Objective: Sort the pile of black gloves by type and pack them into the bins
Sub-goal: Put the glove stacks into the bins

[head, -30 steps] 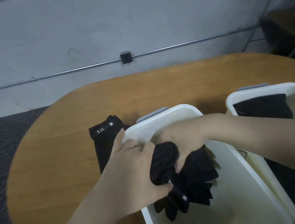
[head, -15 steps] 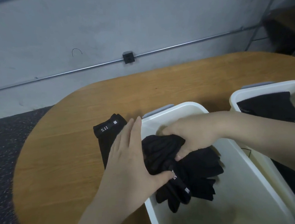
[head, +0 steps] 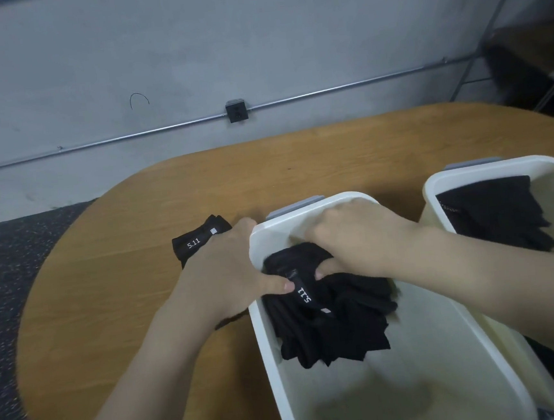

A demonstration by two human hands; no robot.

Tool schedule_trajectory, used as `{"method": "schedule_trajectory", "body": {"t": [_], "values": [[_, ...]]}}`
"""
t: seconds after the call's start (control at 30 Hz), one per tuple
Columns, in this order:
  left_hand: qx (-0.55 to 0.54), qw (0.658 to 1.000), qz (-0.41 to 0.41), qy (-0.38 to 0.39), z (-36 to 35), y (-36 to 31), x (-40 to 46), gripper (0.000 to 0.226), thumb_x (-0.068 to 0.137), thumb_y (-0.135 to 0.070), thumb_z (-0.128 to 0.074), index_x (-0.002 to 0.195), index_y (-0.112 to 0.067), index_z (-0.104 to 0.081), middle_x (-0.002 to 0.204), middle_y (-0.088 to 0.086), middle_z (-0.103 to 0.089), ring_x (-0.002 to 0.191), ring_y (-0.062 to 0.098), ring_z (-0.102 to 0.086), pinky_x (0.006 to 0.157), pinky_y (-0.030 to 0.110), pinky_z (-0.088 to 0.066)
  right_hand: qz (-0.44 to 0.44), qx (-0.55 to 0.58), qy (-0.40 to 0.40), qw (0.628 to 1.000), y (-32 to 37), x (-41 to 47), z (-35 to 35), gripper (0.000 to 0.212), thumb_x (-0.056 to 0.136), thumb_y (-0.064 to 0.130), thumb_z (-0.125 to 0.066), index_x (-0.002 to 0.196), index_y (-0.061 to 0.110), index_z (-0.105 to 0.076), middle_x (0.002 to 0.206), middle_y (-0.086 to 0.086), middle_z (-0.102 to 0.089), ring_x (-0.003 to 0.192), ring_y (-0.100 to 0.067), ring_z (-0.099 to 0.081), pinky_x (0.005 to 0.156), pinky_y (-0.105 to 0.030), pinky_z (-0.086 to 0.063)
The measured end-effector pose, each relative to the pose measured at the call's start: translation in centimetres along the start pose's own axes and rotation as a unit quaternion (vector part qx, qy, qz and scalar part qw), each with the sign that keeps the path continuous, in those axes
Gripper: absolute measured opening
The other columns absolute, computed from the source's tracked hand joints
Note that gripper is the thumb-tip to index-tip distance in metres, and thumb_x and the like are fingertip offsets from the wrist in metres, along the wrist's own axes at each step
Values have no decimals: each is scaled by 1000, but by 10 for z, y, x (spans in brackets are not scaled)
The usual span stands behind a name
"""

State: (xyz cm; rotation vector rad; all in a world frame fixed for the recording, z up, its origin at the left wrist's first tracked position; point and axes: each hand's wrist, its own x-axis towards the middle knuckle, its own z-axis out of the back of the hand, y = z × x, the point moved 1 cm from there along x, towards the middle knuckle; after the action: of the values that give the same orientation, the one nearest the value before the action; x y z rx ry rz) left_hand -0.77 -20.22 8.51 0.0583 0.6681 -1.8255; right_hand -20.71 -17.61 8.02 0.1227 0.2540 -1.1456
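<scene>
A: Entry, hands first. Right hand (head: 355, 236) is down inside the near bin (head: 265, 361), fingers curled over the top of the glove bundle (head: 328, 312), thumb tucked under its upper edge. It holds the bundle against the bin's far end.

B: Left hand (head: 221, 275)?

A: Draped over the bin's left wall, thumb pressed on the bundle next to the "5.11" tab. The fingers lie outside the wall; whether they curl or lie flat, I cannot tell.

B: Change from a second ago?

A: The bundle was gripped by both hands and bunched above the rim. Now it sits lower, spread out in the far half of the bin. The left hand has slid off it toward the wall.

B: Meaning?

A: My reading: this batch is nearly packed, only a pressing-down left.

B: Remaining?

A: One loose glove (head: 198, 242) on the table (head: 126, 306), just left of the bin, partly under the left hand. The second bin (head: 466, 173), to the right, already holds dark gloves (head: 497, 214).
</scene>
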Motion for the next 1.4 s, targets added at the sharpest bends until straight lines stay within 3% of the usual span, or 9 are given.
{"method": "schedule_trajectory", "body": {"t": [0.27, 0.37, 0.43, 0.57, 0.77, 1.13, 1.2, 1.33, 1.4], "values": [[-8, 1000, 4, 24, 0, 5, 14, 60, 62, -63, -87, 99, -36, -47, 100, -11, -57, 90, 13, -56, 69, 34, -42, 71, 73, -107, 989, 18, -44, 3, 48, 88, 19, -71, 134, 26, -61, 133, 7, -62, 123, -18, -58, 105, -41, -49], [-23, 999, -1, 27, 0, 4, 12, 57, 65, -58, -88, 98, -34, -48, 99, -9, -58, 89, 13, -56, 69, 33, -42, 84, 164, -114, 976, 25, -64, -8, 62, 79, 14, -78, 138, 21, -62, 141, 6, -61, 131, -8, -46, 119, -13, -21], [-30, 999, -7, 27, 0, 4, 12, 55, 66, -57, -88, 98, -32, -50, 98, -9, -59, 88, 13, -57, 68, 33, -42, 71, 195, -61, 976, 29, -69, -11, 66, 91, 23, -70, 153, 24, -46, 157, 11, -44, 145, -1, -28, 117, -7, 3], [-34, 999, -13, 31, 2, 5, 14, 54, 66, -57, -88, 98, -33, -51, 99, -10, -59, 89, 13, -58, 70, 33, -44, 27, 106, 39, 993, 28, -63, -17, 77, 103, 55, -34, 164, 26, 2, 170, 10, 15, 156, -6, 14, 126, -24, 10], [-26, 999, -15, 21, 1, 1, 13, 49, 71, -52, -87, 90, -31, -47, 94, -10, -57, 84, 11, -55, 66, 31, -39, 26, 64, 104, 992, 21, -45, -28, 76, 107, 55, -24, 160, 24, 21, 166, 9, 29, 152, -4, 27, 126, -29, 14], [-25, 1000, -12, -2, -3, 1, 14, 46, 75, -43, -86, 99, -25, -52, 97, -6, -61, 85, 16, -60, 63, 29, -42, 42, 80, 171, 981, 8, -25, -47, 73, 109, 49, -29, 161, 29, 19, 167, 13, 25, 153, -3, 22, 127, -31, 11], [-36, 999, -9, 0, -2, 0, 13, 45, 75, -39, -86, 99, -24, -52, 98, -2, -62, 86, 20, -62, 62, 28, -45, 46, 123, 171, 976, 6, -24, -41, 73, 108, 50, -34, 162, 35, 12, 169, 18, 15, 155, -2, 13, 128, -31, 5], [-46, 999, -1, 8, -2, -3, 8, 48, 72, -35, -86, 103, -23, -51, 97, 3, -65, 86, 25, -67, 66, 39, -54, 30, 195, 98, 975, 9, -30, -22, 66, 96, 42, -53, 156, 41, -25, 154, 22, -39, 143, -13, -37, 118, -31, -28], [-52, 999, 6, 10, -1, -4, 6, 50, 69, -33, -86, 103, -21, -51, 98, 6, -67, 88, 28, -69, 69, 41, -56, 26, 173, 70, 982, 15, -38, -15, 72, 95, 39, -55, 159, 33, -23, 157, 18, -36, 147, -12, -30, 120, -26, -20]]}}
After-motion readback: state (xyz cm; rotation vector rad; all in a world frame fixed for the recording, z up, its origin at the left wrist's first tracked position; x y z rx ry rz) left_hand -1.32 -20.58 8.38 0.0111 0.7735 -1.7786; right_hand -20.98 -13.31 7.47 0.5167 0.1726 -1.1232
